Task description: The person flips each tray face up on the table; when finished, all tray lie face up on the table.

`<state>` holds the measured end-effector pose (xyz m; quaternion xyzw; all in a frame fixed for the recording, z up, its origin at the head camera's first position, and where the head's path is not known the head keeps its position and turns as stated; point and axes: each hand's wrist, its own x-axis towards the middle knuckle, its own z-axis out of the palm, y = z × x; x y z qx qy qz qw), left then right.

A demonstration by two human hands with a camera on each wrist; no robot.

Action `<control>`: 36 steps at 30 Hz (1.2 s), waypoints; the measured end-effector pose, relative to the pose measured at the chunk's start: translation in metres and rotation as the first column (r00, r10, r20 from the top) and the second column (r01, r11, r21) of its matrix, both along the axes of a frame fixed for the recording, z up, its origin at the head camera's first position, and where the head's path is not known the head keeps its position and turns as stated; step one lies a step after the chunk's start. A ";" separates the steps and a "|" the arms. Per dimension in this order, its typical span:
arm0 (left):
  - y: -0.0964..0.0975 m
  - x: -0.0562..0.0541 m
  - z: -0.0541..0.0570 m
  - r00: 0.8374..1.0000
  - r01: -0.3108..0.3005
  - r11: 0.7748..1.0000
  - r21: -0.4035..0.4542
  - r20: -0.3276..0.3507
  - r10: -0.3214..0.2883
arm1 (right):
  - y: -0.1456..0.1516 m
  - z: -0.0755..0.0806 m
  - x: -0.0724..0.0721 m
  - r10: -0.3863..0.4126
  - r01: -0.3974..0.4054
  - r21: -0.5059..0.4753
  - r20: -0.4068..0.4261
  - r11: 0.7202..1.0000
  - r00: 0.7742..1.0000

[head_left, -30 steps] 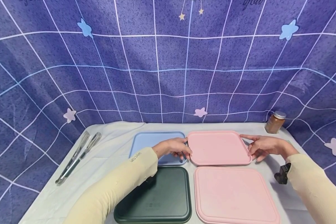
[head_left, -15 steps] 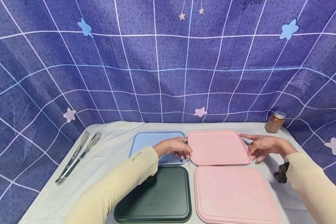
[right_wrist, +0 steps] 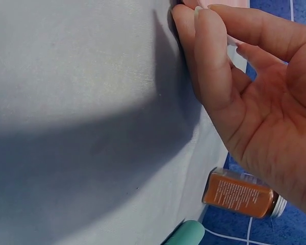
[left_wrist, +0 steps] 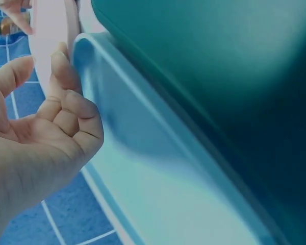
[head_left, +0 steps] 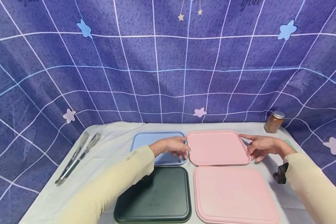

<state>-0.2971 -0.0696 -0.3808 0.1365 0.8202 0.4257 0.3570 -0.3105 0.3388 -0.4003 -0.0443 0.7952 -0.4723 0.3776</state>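
A pale pink tray (head_left: 216, 147) with a raised rim lies at the back right of the table. My left hand (head_left: 170, 146) reaches over the light blue tray (head_left: 145, 140), its fingertips at the pink tray's left rim. In the left wrist view, that hand's fingers are loosely bent, with a gap to the thumb. At the opposite side, my right hand (head_left: 264, 147) touches the pink tray's right rim with spread fingertips. The right wrist view shows its bent fingers at the pink edge. Below the left forearm, the dark green tray (head_left: 156, 199) is partly hidden.
A second, larger pink tray (head_left: 235, 193) lies in front of the first. Metal tongs (head_left: 78, 158) rest at the left. A jar of orange-brown contents with a silver lid (head_left: 274, 122) stands at the back right. A green object (right_wrist: 186, 234) lies near the right wrist.
Both hands stay at the pink tray's sides, with the tray in nearly the same place. The head view has shifted very slightly.
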 end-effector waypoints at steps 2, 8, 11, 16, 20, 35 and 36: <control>-0.006 0.005 0.007 0.998 0.014 0.999 -0.030 -0.053 -0.015 | 0.001 0.000 0.001 0.000 0.000 -0.004 -0.008 1.000 1.000; -0.035 0.027 0.026 0.980 0.045 0.983 -0.177 -0.184 -0.078 | 0.006 -0.001 0.003 0.001 -0.002 -0.026 -0.013 1.000 1.000; -0.054 0.039 0.033 0.970 0.046 0.976 -0.214 -0.223 -0.095 | 0.007 0.000 0.005 0.011 -0.011 -0.025 -0.016 1.000 1.000; -0.087 0.061 0.043 0.924 0.040 0.953 -0.301 -0.351 -0.150 | 0.005 0.004 0.008 0.017 -0.017 0.006 -0.027 1.000 0.999; -0.109 0.080 0.051 0.868 0.024 0.925 -0.380 -0.452 -0.208 | 0.004 0.006 0.009 0.012 -0.011 0.035 -0.037 0.999 0.999; -0.186 0.138 0.042 0.976 -0.066 0.985 -0.159 -0.216 0.031 | 0.001 0.012 0.008 0.038 -0.034 0.073 -0.052 0.997 0.998; -0.189 0.140 0.040 0.980 -0.069 0.987 -0.142 -0.192 0.041 | 0.001 0.012 0.008 0.038 -0.034 0.077 -0.052 0.996 0.998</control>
